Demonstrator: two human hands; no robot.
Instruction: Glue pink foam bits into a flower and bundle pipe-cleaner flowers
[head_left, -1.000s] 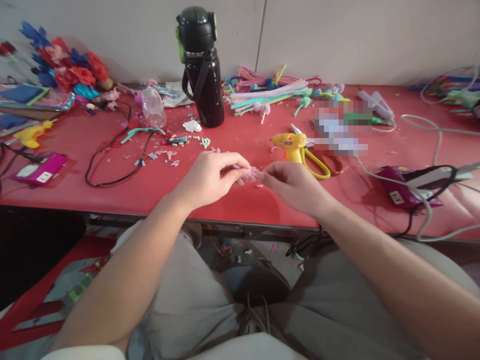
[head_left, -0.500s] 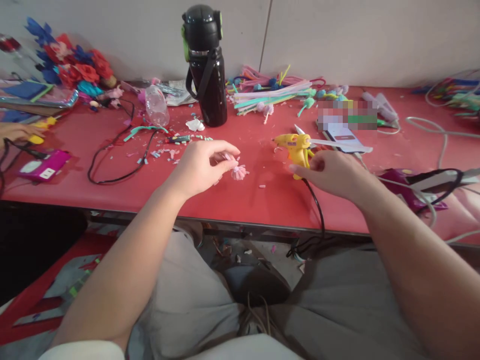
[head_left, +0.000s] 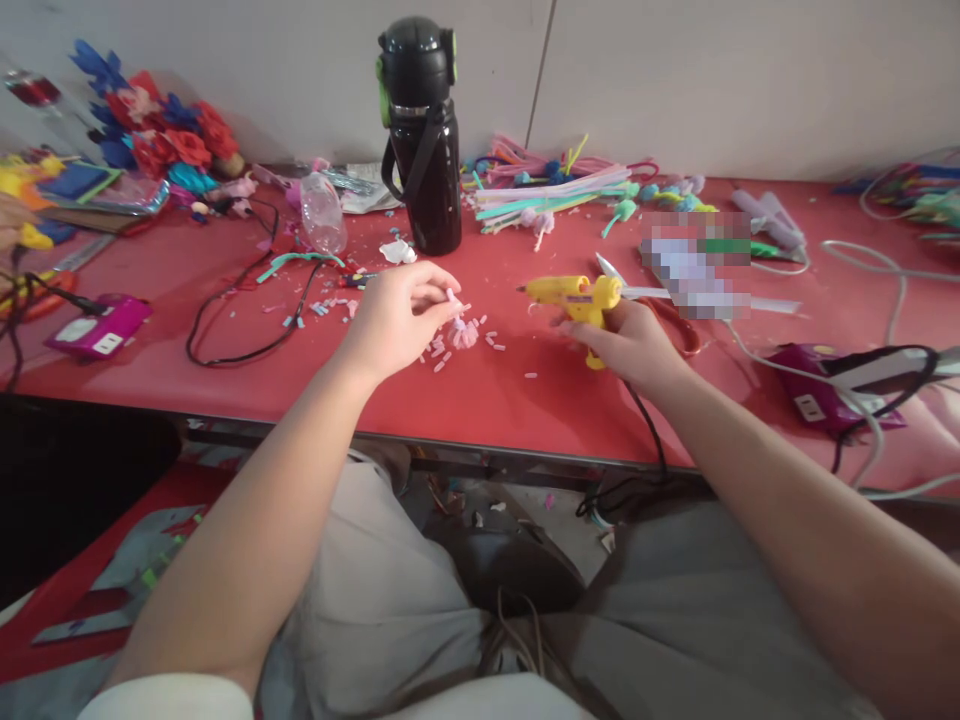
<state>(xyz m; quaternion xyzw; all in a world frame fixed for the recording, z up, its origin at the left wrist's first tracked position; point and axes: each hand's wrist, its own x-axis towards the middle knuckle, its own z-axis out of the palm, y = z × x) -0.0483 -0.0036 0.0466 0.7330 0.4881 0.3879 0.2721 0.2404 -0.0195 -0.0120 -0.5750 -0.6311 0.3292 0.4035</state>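
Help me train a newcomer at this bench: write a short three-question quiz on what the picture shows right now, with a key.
1. What tool does the person's right hand hold?
2. True or false: the black bottle stands upright.
3. Which colour is the tuft by the person's left hand? (a) green (b) pink (c) black

Key
1. A yellow glue gun.
2. True.
3. b
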